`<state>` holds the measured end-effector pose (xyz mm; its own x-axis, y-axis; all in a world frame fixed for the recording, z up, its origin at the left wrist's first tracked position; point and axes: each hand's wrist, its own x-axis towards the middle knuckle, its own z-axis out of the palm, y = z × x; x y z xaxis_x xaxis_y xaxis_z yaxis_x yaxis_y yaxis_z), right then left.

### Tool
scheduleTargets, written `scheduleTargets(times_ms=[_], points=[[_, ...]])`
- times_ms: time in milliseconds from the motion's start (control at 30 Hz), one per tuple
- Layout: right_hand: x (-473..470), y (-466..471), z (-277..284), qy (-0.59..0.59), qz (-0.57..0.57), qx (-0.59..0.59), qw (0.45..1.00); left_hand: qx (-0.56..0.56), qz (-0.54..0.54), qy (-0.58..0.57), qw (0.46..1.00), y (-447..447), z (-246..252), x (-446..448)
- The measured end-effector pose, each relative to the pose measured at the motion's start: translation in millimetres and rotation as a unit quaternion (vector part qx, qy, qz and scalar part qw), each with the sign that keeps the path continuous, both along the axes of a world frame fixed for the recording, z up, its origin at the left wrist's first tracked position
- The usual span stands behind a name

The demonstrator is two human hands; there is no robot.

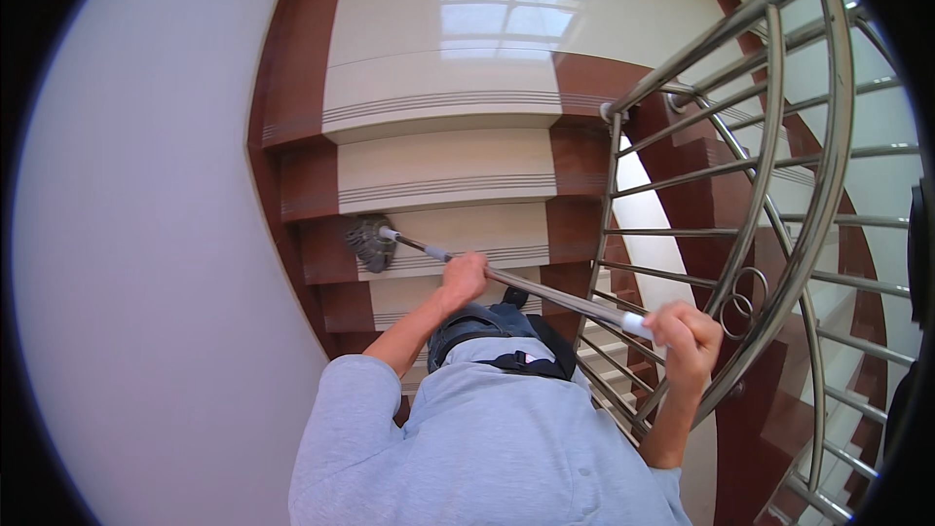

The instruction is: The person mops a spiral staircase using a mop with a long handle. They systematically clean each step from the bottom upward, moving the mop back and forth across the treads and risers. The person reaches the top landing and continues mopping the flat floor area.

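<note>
A mop with a metal handle slants across the stairs in front of my body. My left hand grips the shaft around its middle, just above a pale collar. At the handle's upper end, by its white grip, my right hand is closed around it near the stair railing. The grey string mop head rests on the left part of a stair tread, across the border between its dark red side and its cream middle.
A stainless steel railing curves along the right side, with another flight beyond it. On the left rises a plain pale wall. Above, the steps reach a glossy landing that reflects a window. Grooved strips line the step edges.
</note>
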<state>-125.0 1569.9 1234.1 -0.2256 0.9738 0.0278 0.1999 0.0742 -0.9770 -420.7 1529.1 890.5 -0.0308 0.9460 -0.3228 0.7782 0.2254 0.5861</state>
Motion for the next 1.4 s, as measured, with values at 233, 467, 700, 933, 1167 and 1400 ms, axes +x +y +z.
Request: scheduleTargets(times_ms=[233,467,700,933,1167,1400], points=[[71,-73,71,-0.022,-0.13,0.081,0.988,0.001,-0.244,-0.091,0.965,33,49,131],[66,-138,97,-0.148,-0.2,0.145,0.958,0.039,-0.346,-0.186,0.919,57,46,251],[34,-145,69,-0.224,-0.178,0.093,0.954,0.046,-0.342,-0.24,0.907,74,16,294],[71,-131,81,-0.065,-0.184,0.132,0.972,0.046,-0.351,-0.228,0.907,56,37,243],[89,-63,75,0.054,0.003,0.107,0.993,0.023,-0.238,-0.197,0.951,27,54,143],[34,5,11,0.064,0.099,0.012,0.993,0.021,-0.019,-0.097,0.995,-22,27,29]])
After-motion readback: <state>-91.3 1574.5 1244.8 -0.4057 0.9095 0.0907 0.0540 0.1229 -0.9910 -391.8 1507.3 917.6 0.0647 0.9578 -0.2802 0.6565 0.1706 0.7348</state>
